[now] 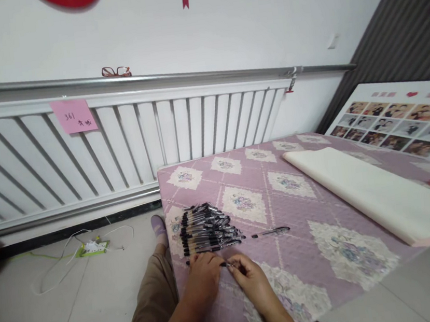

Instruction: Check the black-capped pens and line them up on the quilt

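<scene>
My left hand (205,276) is closed around a pen (223,264), whose black end shows at the fingertips. Thumb and fingers of my right hand (251,278) pinch the pen's other end, close beside the left. Just beyond my hands lies a heap of black-and-clear pens (203,229), mostly side by side, some with tan barrels. To the right of the heap, a single pen (279,230) rests on the purple floral cover (287,209). A small black piece (254,236) lies at its left end. My fingers hide most of the held pen.
A large cream sheet (362,184) lies on the right of the covered surface, before a photo board (398,120). Behind stands a white radiator (191,127) with a pink note (73,116). A power strip (94,248) with cables sits on the floor.
</scene>
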A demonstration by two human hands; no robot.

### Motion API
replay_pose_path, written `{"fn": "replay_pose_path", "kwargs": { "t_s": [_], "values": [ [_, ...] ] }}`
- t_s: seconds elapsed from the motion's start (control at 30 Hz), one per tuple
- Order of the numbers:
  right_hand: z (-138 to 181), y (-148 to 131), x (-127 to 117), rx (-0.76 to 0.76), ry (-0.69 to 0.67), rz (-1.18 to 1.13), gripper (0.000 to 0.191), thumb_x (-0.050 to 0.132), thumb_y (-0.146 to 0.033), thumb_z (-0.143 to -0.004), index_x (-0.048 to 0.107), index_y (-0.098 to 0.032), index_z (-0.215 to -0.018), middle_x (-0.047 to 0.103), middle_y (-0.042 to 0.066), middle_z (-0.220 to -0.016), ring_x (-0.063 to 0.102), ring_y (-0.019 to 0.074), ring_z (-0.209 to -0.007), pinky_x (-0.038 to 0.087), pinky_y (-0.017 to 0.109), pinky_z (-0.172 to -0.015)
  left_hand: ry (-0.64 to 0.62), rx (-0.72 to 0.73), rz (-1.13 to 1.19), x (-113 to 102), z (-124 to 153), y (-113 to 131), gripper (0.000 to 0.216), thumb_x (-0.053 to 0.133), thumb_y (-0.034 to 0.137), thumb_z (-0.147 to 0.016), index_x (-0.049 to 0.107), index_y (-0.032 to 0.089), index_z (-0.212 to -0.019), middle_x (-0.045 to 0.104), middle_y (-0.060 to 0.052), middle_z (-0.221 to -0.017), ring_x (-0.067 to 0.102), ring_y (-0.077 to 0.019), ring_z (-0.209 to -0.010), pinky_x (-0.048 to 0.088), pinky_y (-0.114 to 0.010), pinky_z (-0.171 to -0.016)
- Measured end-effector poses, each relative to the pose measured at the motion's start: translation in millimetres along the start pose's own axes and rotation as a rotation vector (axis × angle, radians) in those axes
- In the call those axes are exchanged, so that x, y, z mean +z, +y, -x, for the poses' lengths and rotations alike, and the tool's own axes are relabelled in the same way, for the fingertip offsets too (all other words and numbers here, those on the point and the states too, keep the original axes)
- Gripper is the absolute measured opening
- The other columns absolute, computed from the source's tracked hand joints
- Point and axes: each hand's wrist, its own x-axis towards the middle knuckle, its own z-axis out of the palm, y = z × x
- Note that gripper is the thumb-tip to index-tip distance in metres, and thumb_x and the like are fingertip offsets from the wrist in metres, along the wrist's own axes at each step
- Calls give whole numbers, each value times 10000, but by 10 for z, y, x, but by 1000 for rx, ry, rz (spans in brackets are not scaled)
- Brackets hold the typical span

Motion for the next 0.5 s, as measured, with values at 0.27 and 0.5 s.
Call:
{"fn": "replay_pose_path", "kwargs": {
  "t_s": [0.27,0.5],
  "values": [
    [-16,-14,-2,34,-35,-41,148,589,-329,-755,634,-195,-798,637,7,-696,582,168,-673,454,255,-646,-18,12,-10,-13,-2,1,274,403,120,-905,594,273,-1029,609,0,-1033,510,-168,-999,304,-355,-919],
    [-13,-50,-8,21,-60,3,164,553,-343,-781,635,-201,-786,666,24,-736,608,182,-713,461,267,-674,-18,25,-15,15,0,-29,273,402,122,-904,591,268,-1037,605,-4,-1033,509,-168,-994,314,-351,-923]
  ]
}}
